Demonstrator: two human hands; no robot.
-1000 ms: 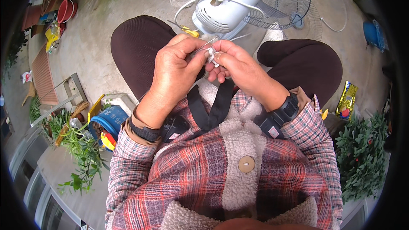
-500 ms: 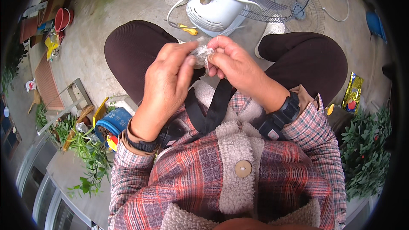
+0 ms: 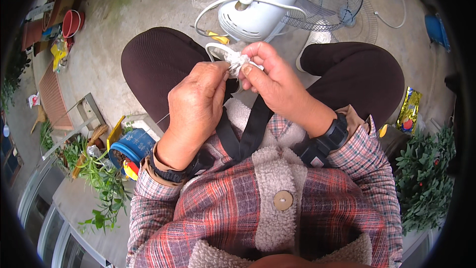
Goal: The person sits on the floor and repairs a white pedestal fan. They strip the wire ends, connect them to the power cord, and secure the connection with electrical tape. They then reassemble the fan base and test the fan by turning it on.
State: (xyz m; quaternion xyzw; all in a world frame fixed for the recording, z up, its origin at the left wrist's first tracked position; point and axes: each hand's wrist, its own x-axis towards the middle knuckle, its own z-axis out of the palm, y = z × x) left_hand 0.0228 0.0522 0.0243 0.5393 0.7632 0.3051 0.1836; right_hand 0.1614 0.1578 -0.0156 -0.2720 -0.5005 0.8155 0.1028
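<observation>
Head view, the only one supplied: two bare hands work in front of the seated person, between the knees in dark trousers [image 3: 156, 69]. The crumpled white bundle [image 3: 237, 61] lies between the fingertips of both hands, held up clear of the floor [image 3: 119, 39]. The right hand [image 3: 281, 83] has its thumb pressed on the bundle's near side with fingers behind, as it did half a second ago. The left hand [image 3: 195, 98], whose fingers then stood spread beside the bundle, now has thumb and fingertips drawn together on its left edge; the exact part pinched is too small to make out. A loop of white cord [image 3: 208, 49] now shows beyond the left hand, arching toward the bundle. The change suggests finer work, the right hand steadying while the left picks or winds at the edge. Beyond the hands, a yellow-handled tool [image 3: 218, 37] lies on the floor near the white fan [image 3: 259, 7], and neither hand touches them.
</observation>
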